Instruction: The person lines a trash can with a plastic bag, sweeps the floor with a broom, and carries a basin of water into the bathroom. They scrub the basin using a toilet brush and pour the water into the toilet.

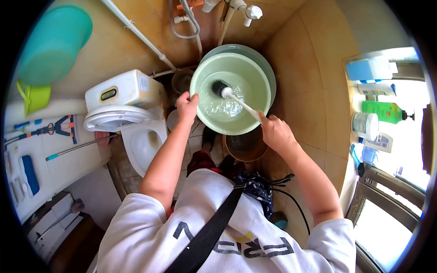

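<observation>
A pale green basin with some water in it sits over a larger grey-green basin. My left hand grips the pale basin's left rim. In my right hand is the white handle of a toilet brush, held at the basin's lower right rim. The brush's dark bristles are inside the basin, at or in the water. Ripples and bright reflections show around them; whether the bristles touch the bottom I cannot tell.
A toilet stands at the left. A brown bucket is below the basin. Pipes and a tap are on the back wall. Bottles, one green, line the right window ledge. Teal and lime containers are upper left.
</observation>
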Demonstrator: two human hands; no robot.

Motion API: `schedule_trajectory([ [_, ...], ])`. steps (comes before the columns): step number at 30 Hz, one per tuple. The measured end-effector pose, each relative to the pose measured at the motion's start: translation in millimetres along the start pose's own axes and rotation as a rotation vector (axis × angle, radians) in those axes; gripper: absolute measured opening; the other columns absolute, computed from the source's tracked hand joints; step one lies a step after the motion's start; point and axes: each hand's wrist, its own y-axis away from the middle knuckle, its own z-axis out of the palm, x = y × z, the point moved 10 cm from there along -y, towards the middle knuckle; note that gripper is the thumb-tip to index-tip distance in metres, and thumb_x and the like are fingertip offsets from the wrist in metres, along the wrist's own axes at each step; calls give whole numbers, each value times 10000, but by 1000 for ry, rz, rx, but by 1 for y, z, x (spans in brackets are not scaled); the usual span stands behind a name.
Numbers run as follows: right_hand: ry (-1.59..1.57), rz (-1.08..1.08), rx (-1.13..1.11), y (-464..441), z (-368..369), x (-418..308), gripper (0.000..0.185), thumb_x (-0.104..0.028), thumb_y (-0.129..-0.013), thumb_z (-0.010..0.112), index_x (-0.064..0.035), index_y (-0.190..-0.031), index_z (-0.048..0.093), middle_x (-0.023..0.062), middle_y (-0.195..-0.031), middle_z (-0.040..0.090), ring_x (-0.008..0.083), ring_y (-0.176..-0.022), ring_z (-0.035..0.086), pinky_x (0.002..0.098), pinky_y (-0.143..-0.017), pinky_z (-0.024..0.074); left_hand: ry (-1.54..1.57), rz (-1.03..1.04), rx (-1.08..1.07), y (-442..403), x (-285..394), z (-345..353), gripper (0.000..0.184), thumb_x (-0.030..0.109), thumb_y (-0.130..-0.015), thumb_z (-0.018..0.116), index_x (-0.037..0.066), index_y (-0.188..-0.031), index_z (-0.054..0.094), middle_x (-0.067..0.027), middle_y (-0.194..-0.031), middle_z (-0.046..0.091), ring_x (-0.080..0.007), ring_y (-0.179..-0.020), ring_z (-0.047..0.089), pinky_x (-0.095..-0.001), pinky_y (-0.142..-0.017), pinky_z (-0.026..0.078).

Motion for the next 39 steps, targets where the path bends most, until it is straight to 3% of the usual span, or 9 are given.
schedule_trajectory([
  [4,13,-141,-88,58,19,-36,505,-61,-845,531,14,-1344,533,240,-903,651,383,-717,696,442,-656,590,64,20,75,41,-9,-30,139,92,-866,688,-3,-790,620,20,-678,553,-59,-601,447,-261,-550,374],
  [8,71,-49,20,54,27,-11,459,-62,-855,521,41,-1302,547,238,-914,667,363,-740,705,430,-665,589,36,-2,98,90,-17,-51,171,92,-906,662,26,-767,587,15,-722,583,-62,-631,473,-249,-579,391],
  [11,70,-168,-179,108,38,-56,474,-65,-862,511,38,-1325,519,255,-951,661,386,-795,709,443,-726,591,89,34,204,130,-5,-78,136,74,-883,668,-12,-791,617,-1,-715,594,-73,-624,491,-274,-566,402],
  [12,42,-278,-91,109,47,-70,481,-94,-872,570,2,-1341,533,234,-865,653,384,-701,681,452,-675,582,74,-1,216,143,-16,-84,135,76,-883,670,-12,-795,619,-4,-719,598,-74,-625,496,-275,-569,406],
  [16,157,-196,-61,72,53,-72,488,-73,-861,519,58,-1330,505,245,-942,673,347,-759,717,388,-649,598,35,-29,296,176,-33,-135,160,91,-887,680,7,-774,603,2,-711,584,-77,-611,479,-274,-565,395],
  [20,157,-396,-263,128,78,-141,483,-88,-878,513,44,-1342,513,218,-896,666,361,-794,718,429,-690,601,104,-71,427,217,-54,-194,189,100,-886,687,21,-755,577,18,-697,550,-72,-602,450,-271,-552,371],
  [25,181,-397,-103,64,103,-191,292,-113,-887,549,34,-1138,578,212,-877,671,322,-783,723,389,-652,604,79,-98,545,256,-71,-273,172,110,-894,681,13,-784,591,19,-703,561,-68,-610,457,-266,-554,373],
  [32,230,-609,-479,105,158,-339,342,-128,-915,549,66,-1196,572,201,-964,697,294,-858,729,379,-696,614,15,-57,685,293,-106,-386,164,134,-893,681,-7,-830,625,7,-723,602,-88,-631,509,-277,-579,419],
  [39,231,-484,-396,-8,211,-418,241,-111,-902,558,-27,-1100,667,181,-1009,708,340,-923,716,433,-784,598,-122,-158,754,313,-134,-504,168,124,-858,696,-18,-805,623,-25,-679,599,-101,-618,515,-290,-564,420],
])
